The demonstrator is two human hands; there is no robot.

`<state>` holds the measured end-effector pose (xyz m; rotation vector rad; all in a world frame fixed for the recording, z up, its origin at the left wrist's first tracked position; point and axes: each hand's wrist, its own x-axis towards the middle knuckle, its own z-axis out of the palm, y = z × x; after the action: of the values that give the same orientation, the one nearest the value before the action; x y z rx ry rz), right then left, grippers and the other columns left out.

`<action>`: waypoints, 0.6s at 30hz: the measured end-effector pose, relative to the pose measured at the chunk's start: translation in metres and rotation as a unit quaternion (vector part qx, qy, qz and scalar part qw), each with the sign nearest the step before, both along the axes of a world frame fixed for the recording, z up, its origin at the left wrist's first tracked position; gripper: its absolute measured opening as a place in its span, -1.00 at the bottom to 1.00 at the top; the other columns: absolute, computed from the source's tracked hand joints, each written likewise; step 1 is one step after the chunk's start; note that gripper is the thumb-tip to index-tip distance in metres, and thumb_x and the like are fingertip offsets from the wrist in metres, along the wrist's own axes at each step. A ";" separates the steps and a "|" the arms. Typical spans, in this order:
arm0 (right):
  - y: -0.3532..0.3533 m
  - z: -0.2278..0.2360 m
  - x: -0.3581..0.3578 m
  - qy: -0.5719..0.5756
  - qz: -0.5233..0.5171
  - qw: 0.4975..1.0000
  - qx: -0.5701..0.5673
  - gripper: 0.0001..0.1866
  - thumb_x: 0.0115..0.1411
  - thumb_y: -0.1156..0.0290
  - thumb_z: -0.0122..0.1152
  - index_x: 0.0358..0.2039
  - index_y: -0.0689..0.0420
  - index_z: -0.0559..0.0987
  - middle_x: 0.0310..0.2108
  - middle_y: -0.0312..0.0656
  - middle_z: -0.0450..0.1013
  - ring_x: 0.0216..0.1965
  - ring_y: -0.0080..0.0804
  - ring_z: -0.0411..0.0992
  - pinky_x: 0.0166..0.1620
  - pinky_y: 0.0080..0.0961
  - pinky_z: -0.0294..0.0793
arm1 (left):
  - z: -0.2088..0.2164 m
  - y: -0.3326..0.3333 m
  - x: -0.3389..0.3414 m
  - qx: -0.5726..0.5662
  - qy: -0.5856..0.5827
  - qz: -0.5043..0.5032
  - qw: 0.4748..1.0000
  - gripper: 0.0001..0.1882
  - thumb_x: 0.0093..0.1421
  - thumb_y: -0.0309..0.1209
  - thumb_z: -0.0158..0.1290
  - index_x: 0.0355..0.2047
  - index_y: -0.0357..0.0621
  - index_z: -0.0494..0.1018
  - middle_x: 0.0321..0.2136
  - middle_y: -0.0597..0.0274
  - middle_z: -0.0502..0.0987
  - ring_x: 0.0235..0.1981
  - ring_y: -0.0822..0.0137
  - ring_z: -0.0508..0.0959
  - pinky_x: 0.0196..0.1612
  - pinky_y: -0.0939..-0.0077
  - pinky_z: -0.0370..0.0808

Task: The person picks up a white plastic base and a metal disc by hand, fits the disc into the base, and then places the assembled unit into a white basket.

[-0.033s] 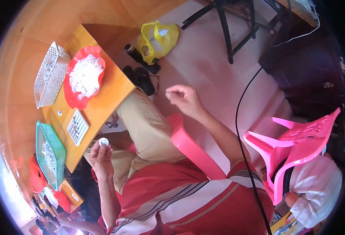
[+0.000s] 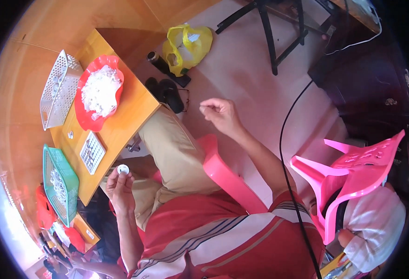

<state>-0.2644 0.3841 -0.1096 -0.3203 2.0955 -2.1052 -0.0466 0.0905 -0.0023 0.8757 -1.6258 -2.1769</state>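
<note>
**Seated worker, two hands, small white parts**

Left hand [image 2: 119,186]: at 7 o'clock, grip clamped on a round white cap [image 2: 123,169] at the surface [image 2: 130,109] edge.
Right hand [image 2: 219,114]: near centre, over the floor, fingertips pinched together; whether they hold anything cannot be told.
Surface: smooth orange wood.
Red tray [image 2: 84,114]: scalloped plastic, heaped white pieces, 10 o'clock.
White basket [image 2: 56,97]: perforated, beside tray.
Green basket [image 2: 58,183]: latticed, 8 o'clock.
Grid block [image 2: 92,152]: square, holed.

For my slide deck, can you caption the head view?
Seated person's left hand holds a small white cap beside a wooden table; right hand is raised over the floor.
</note>
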 end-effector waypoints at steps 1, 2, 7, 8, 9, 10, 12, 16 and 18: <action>0.000 -0.026 -0.011 0.013 -0.028 0.999 0.019 -0.82 0.12 0.44 0.26 -0.32 0.29 0.63 -0.50 -0.16 0.58 -0.48 -0.54 0.50 -0.39 -0.54 0.47 | 0.000 0.001 -0.003 -0.001 -0.001 0.000 1.000 -0.77 0.23 -0.58 0.07 -0.09 -0.21 0.51 -0.24 0.14 0.59 -0.29 0.34 0.62 -0.22 0.51 0.63; -0.001 -0.060 -0.021 -0.033 -0.028 0.997 0.060 -0.81 0.12 0.40 0.26 -0.32 0.26 0.64 -0.46 -0.11 0.59 -0.46 -0.43 0.54 -0.33 -0.48 0.49 | 0.000 0.002 -0.006 -0.001 -0.002 0.000 1.000 -0.78 0.24 -0.58 0.06 -0.09 -0.22 0.50 -0.23 0.13 0.59 -0.29 0.33 0.62 -0.22 0.49 0.64; -0.040 -0.135 -0.033 -0.014 -0.015 0.979 0.201 -0.79 0.07 0.39 0.24 -0.30 0.22 0.64 -0.37 -0.05 0.58 -0.32 -0.19 0.56 -0.23 -0.32 0.50 | -0.002 0.003 -0.012 -0.006 -0.021 -0.023 0.999 -0.77 0.23 -0.59 0.06 -0.09 -0.24 0.50 -0.21 0.09 0.58 -0.26 0.28 0.62 -0.20 0.47 0.64; -0.051 -0.147 -0.034 0.002 0.003 0.969 0.249 -0.79 0.06 0.41 0.23 -0.30 0.21 0.64 -0.34 -0.04 0.57 -0.27 -0.12 0.56 -0.19 -0.26 0.50 | -0.001 0.007 -0.014 -0.002 -0.024 -0.025 0.999 -0.77 0.22 -0.59 0.07 -0.09 -0.24 0.50 -0.21 0.09 0.58 -0.26 0.28 0.62 -0.20 0.46 0.64; -0.060 -0.159 -0.037 0.058 0.040 0.961 0.268 -0.81 0.07 0.41 0.26 -0.29 0.19 0.63 -0.32 -0.02 0.56 -0.32 -0.07 0.53 -0.24 -0.26 0.50 | -0.001 0.007 -0.013 -0.002 -0.038 -0.034 0.999 -0.76 0.21 -0.60 0.08 -0.09 -0.25 0.50 -0.21 0.08 0.59 -0.25 0.28 0.61 -0.21 0.46 0.64; -0.072 -0.169 -0.040 0.054 0.042 0.961 0.266 -0.81 0.07 0.41 0.26 -0.29 0.19 0.63 -0.32 -0.02 0.56 -0.32 -0.07 0.53 -0.24 -0.26 0.50 | 0.000 0.008 -0.013 -0.009 -0.049 -0.039 0.998 -0.76 0.21 -0.60 0.08 -0.09 -0.25 0.50 -0.21 0.07 0.59 -0.25 0.28 0.61 -0.21 0.46 0.64; -0.104 -0.188 -0.045 0.081 0.101 0.958 0.254 -0.82 -0.01 0.48 0.20 -0.34 0.17 0.63 -0.27 0.02 0.53 -0.24 -0.03 0.52 -0.16 -0.17 0.51 | 0.003 0.015 -0.015 -0.015 -0.053 -0.054 0.997 -0.77 0.20 -0.60 0.09 -0.11 -0.26 0.50 -0.21 0.05 0.60 -0.25 0.28 0.61 -0.21 0.44 0.62; -0.171 -0.211 -0.067 0.146 0.239 0.870 0.405 -0.82 0.04 0.47 0.15 -0.32 0.18 0.62 -0.24 0.01 0.51 -0.23 -0.02 0.51 -0.19 -0.12 0.52 | -0.001 0.011 -0.004 0.041 -0.090 -0.050 0.994 -0.77 0.17 -0.61 0.13 -0.14 -0.26 0.52 -0.22 0.03 0.61 -0.28 0.26 0.62 -0.19 0.41 0.60; -0.193 -0.213 -0.073 0.244 0.243 0.867 0.360 -0.79 0.08 0.43 0.09 -0.30 0.19 0.61 -0.15 0.01 0.47 -0.20 0.00 0.50 -0.25 -0.05 0.53 | -0.003 0.009 -0.003 0.064 -0.106 -0.051 0.991 -0.77 0.14 -0.63 0.14 -0.15 -0.28 0.52 -0.25 0.02 0.61 -0.30 0.25 0.62 -0.18 0.40 0.59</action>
<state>-0.3376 0.1907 -0.3229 -1.1971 2.5118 -0.9224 -0.0498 0.0997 -0.0050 1.1179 -1.6731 -2.3498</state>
